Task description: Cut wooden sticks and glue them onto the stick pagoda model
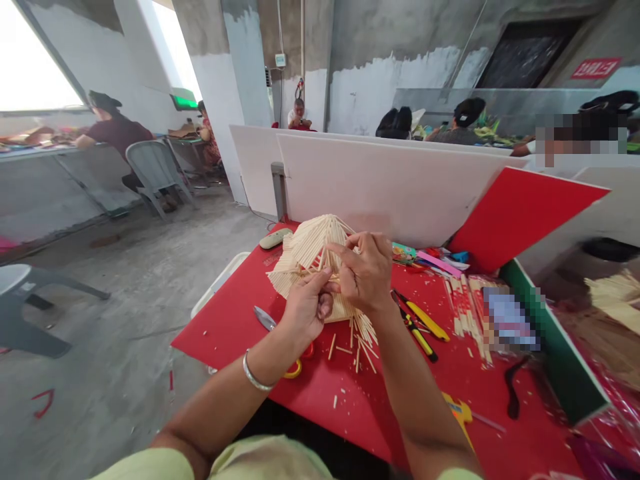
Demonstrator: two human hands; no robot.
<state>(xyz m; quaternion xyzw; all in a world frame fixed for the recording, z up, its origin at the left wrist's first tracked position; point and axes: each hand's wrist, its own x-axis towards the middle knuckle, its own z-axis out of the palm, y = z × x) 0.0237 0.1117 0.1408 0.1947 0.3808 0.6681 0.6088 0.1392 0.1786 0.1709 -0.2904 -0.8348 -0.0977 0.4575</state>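
Observation:
A model built from pale wooden sticks (313, 243), with a fan-shaped, roof-like top, stands on the red tabletop (235, 343). My left hand (307, 303) is at its near side, thumb and fingers pinched together; what lies between them is too small to make out. Close beside it, my right hand (367, 270) is curled with the index finger bent toward the model's sticks. Its grip is partly hidden, and I cannot make out what it holds. Loose cut sticks (357, 353) lie below the hands. Scissors (264, 318) rest partly under my left forearm.
Yellow utility knives (427, 320), bundled sticks (465, 310) and a yellow tool (457, 410) lie to the right. A beige oval object (275, 239) sits at the far left corner. White boards (380, 187) and a red panel (530, 213) stand behind. Several people work farther off.

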